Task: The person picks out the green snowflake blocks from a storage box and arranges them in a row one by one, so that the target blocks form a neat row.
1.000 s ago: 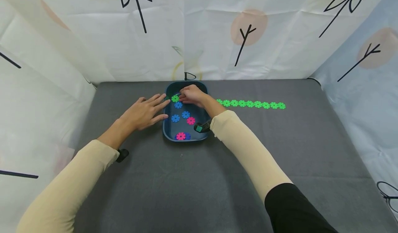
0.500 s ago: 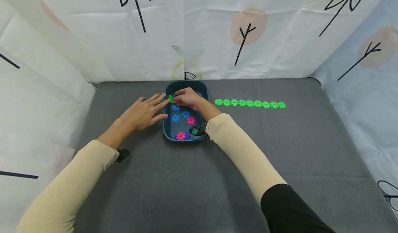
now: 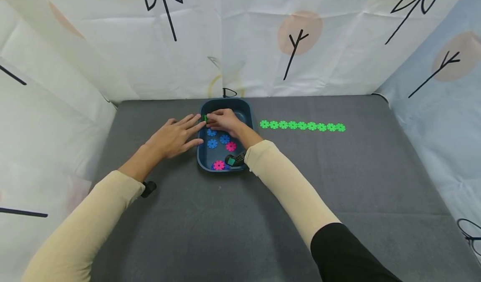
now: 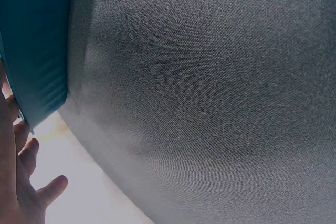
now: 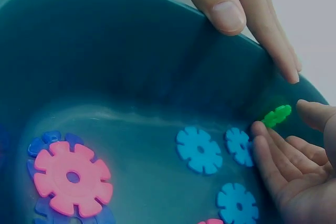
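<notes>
Fingers spread, my left hand (image 3: 170,139) rests on the left rim of a dark blue tub (image 3: 201,158). My right hand (image 3: 224,121) reaches inside, palm turned toward that wall. Its fingertips are right at a green flower-shaped disc (image 5: 276,115), seen nearly edge-on against the wall. In the right wrist view a narrow gap shows between the thumb and the disc. Several blue flower discs (image 3: 212,143) lie on the tub floor with a pink one (image 3: 231,146). Near the front another pink disc (image 5: 72,177) overlaps darker blue ones (image 5: 51,138).
A straight row of several green flower discs (image 3: 302,125) runs rightward from the tub across the grey cloth (image 3: 293,198). Behind the table hangs a white patterned cloth (image 3: 251,44), with more at both sides. Each wrist wears a small black camera (image 3: 149,188).
My right hand has moved left and slightly toward me. The green disc has shifted to the left wall and turned from face-on to nearly edge-on. A blue disc slid left; my left hand stayed still.
</notes>
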